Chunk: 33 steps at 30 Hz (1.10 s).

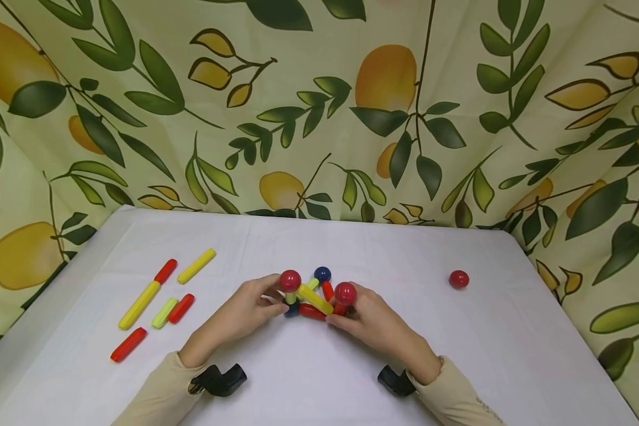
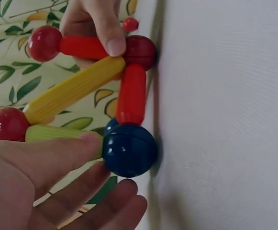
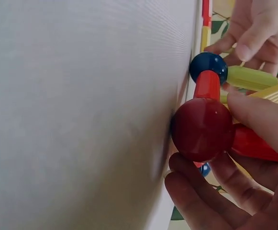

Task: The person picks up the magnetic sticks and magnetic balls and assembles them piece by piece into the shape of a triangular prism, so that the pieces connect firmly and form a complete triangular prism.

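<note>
A frame of colored sticks and balls stands on the table between both hands. My left hand pinches its upright light green stick, just above a blue ball. On the opposite corner, my right hand holds an upright red stick by a dark red base ball. Red balls top the left upright and the right upright. A yellow stick slants from the left top ball down to the right base ball, where the right thumb lies. Behind, another blue ball joins base sticks.
Loose sticks lie on the left: a red one end to end with a yellow one, another yellow, a light green and two more reds. A single red ball sits at right on the white-covered table. Patterned cloth hangs behind.
</note>
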{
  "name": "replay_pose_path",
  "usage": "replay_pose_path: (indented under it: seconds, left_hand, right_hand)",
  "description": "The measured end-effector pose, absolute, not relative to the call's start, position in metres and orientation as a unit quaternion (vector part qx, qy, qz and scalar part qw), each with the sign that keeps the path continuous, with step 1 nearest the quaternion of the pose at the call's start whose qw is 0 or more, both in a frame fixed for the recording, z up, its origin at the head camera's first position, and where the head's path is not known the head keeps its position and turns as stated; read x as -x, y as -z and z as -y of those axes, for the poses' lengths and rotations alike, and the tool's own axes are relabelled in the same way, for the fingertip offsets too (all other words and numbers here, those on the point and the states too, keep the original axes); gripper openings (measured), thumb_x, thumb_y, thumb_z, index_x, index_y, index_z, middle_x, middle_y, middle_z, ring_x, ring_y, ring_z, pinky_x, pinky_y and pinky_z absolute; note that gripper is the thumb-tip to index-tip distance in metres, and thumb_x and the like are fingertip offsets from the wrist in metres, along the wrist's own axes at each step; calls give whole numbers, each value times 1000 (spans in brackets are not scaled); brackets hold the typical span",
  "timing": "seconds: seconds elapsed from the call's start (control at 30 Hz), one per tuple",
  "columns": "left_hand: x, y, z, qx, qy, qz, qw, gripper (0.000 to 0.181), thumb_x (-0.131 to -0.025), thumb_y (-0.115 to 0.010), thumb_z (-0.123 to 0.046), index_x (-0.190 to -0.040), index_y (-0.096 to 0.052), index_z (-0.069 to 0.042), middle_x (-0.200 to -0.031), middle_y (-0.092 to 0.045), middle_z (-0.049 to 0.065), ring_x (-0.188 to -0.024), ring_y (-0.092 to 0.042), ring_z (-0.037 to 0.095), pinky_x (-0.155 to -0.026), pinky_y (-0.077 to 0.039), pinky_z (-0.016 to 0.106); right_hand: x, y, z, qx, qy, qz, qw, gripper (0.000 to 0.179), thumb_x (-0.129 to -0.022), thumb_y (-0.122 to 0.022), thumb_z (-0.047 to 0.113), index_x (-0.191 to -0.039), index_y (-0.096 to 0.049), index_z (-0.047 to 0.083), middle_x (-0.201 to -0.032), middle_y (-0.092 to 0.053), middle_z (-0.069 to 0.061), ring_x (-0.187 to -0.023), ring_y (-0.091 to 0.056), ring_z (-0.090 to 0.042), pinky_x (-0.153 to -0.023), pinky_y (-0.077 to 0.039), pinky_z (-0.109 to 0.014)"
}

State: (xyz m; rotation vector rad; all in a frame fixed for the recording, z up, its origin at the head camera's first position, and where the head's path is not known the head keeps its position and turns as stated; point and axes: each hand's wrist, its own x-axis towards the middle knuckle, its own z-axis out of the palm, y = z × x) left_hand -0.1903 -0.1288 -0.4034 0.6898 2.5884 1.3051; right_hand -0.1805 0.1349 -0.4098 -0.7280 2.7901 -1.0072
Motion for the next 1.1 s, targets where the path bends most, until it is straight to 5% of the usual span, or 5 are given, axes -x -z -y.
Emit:
replay_pose_path:
  seconds: [1.1]
  left_hand:
    - [190, 407, 126, -237, -403, -880, 90, 21, -90, -72, -15, -110, -67, -7, -99, -70, 2, -87, -66, 11, -74, -54, 20]
  right_hand:
    - [184, 412, -141, 239, 347, -905, 61, 24, -83, -81, 22, -103, -69, 15, -93, -64, 5, -82, -56, -11, -72, -52, -20]
